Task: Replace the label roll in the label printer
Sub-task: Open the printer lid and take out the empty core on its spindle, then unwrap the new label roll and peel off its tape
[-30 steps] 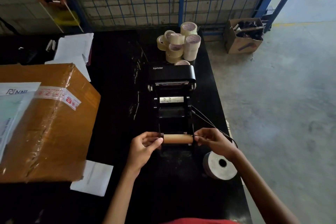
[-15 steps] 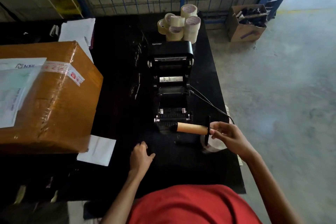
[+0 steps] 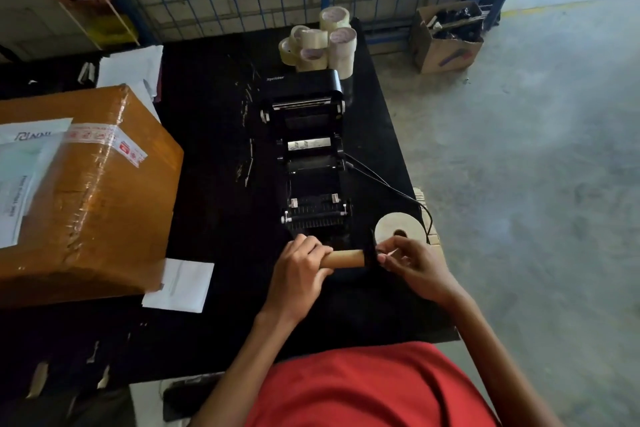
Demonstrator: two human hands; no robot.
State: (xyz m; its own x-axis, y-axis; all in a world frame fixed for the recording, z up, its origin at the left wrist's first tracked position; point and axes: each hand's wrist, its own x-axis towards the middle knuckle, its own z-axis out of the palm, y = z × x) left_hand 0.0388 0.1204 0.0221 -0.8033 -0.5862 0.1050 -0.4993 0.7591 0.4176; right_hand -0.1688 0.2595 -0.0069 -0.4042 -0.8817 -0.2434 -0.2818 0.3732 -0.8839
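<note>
On the black tabletop [image 3: 214, 204], just in front of the open label printer [image 3: 311, 163], both hands meet around an empty cardboard core [image 3: 346, 258]. The left hand [image 3: 298, 270] has its grip closed round the left end of the brown tube, fingers curled over the top. The right hand [image 3: 412, 267] pinches a black flange [image 3: 373, 250] seated at the tube's right end; its grip is nearly closed, thumb and fingertips pressed on the flange's outer face. Whether the flange sits on a spindle running through the core cannot be told.

The printer lies with its lid thrown back toward the far edge, the brand name legible on the lid, and its roll bay exposed and holding no roll. A thin black cable [image 3: 388, 184] runs from its right side toward the tabletop's right edge.

A full white label roll [image 3: 398, 229] rests just beyond the right hand, near the tabletop's right edge, its hollow centre facing up.

Behind the printer stands a cluster of packing tape rolls [image 3: 322, 42]. To the left sits a large taped cardboard box [image 3: 90, 191], with a white sheet of paper [image 3: 180, 284] partly tucked under its near corner. The person wears a red shirt [image 3: 370, 388].
</note>
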